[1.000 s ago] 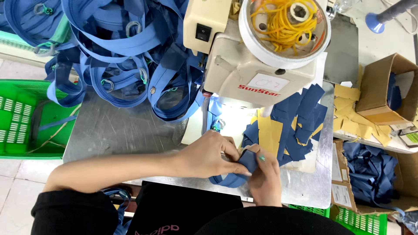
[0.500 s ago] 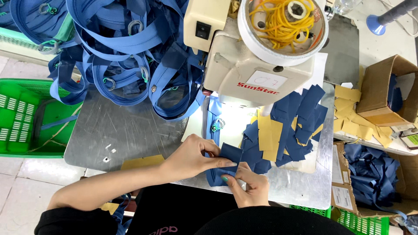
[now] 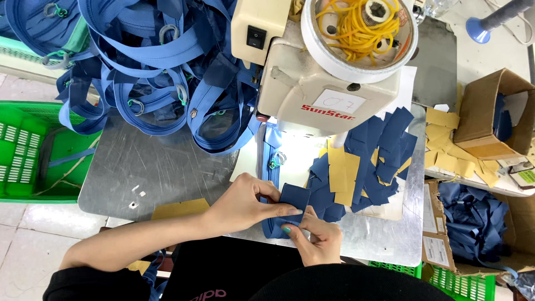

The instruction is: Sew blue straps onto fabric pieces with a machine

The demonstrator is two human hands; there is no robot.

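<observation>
Lower centre of the head view: left hand (image 3: 245,203) and right hand (image 3: 317,239) meet on a small dark blue fabric patch (image 3: 294,199). Left fingers curl closed over the patch's left side and lower edge, pinching it. Right-hand fingers are bent, thumb and fingertips gripping the patch's bottom edge from below. Patch sits just above the near edge of the metal table (image 3: 167,167), laid on the end of a blue strap (image 3: 272,167) that runs up toward the sewing machine (image 3: 317,83). A small green-tied ring (image 3: 276,161) lies on that strap under the machine's lamp.

Right of the hands, centre frame: loose pile of dark blue patches (image 3: 384,145) mixed with tan paper pieces (image 3: 340,173), touching and overlapping. Top centre: cream machine body with a round tray of yellow cord (image 3: 356,22) on top.

Upper left: big heap of blue straps (image 3: 150,67) with metal rings, spilling over the table's far edge. Left edge: green plastic crate (image 3: 28,150) beside the table. Tan sheet (image 3: 179,209) pokes out at the table's near edge by the left forearm.

Right side: open cardboard box (image 3: 493,106) with more tan pieces beside it; lower right, a box of dark blue fabric scraps (image 3: 473,223).
</observation>
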